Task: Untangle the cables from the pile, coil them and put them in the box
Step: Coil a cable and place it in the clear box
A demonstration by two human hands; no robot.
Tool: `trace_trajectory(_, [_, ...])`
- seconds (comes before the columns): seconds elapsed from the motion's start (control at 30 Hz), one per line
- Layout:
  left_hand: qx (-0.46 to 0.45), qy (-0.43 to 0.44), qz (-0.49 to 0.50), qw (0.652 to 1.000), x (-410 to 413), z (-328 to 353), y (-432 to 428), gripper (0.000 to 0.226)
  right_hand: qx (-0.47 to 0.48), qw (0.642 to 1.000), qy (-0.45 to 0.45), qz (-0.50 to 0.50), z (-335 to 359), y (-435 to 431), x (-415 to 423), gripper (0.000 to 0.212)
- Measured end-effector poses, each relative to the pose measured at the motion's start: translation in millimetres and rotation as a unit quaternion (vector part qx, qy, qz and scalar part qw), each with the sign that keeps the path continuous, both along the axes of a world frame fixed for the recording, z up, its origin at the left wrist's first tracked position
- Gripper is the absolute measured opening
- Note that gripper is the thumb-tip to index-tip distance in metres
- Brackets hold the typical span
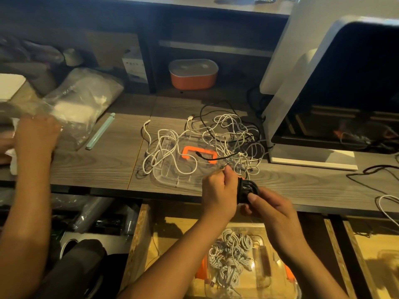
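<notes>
left hand [219,192] fingers curled on black coil [245,187] | right hand [273,209] fingers pinch same coil | cable pile [207,143] on table [97,169] just beyond fingers | box [262,239] below them

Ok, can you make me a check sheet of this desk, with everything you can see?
Surface: wooden desk, wood-grain top.
Job's things: clear box below the desk holds coiled white cables; clear lid with an orange handle lies under the pile.
Clutter: plastic bag, pale green stick, orange tub on the shelf.
Hands: left hand and right hand both grip a black coil.
Cables: tangled pile of white and black cables on the desk.
Surroundings: white machine at right; another person's hand at left.
</notes>
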State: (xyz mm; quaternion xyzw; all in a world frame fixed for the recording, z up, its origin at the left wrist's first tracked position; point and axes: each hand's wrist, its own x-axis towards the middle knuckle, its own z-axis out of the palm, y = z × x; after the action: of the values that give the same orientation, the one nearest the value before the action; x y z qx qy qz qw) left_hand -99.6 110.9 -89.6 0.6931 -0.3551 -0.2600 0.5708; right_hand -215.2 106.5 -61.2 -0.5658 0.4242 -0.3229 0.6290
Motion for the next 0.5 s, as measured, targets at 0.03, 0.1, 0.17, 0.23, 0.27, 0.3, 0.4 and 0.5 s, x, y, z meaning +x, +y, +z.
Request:
trace_trajectory(0.03, [0.006,0.011,0.005,1.000,-1,1,0,0.065,0.008,1.000,-0.007,-0.011,-1,1,1,0.022])
trace_trajectory(0.1, [0.001,0.019,0.013,1.000,-2,1,2,0.058,0.032,0.999,-0.027,-0.024,-3,5,3,0.026])
trace_trajectory(0.17, [-0.006,0.028,0.019,0.999,-4,0,4,0.055,0.055,0.997,-0.047,-0.036,-3,9,5,0.018])
trace_trajectory(0.23, [0.005,0.045,0.024,0.999,-6,-2,5,0.052,0.063,0.994,-0.057,-0.069,-6,12,6,0.016])
trace_trajectory(0.27, [0.009,0.052,0.024,0.998,-7,-3,5,0.051,0.057,0.993,-0.053,-0.086,-8,13,7,0.014])
trace_trajectory(0.3, [0.011,0.059,0.021,0.998,-8,-3,5,0.051,0.048,0.993,-0.050,-0.097,-9,14,7,0.014])
trace_trajectory(0.4, [0.017,0.078,0.003,0.997,-10,-3,7,0.050,0.021,0.993,-0.042,-0.111,-10,18,8,0.016])
trace_trajectory(0.5, [0.047,0.109,-0.013,0.993,-11,-3,10,0.045,0.004,0.996,-0.019,-0.090,-13,15,1,0.014])
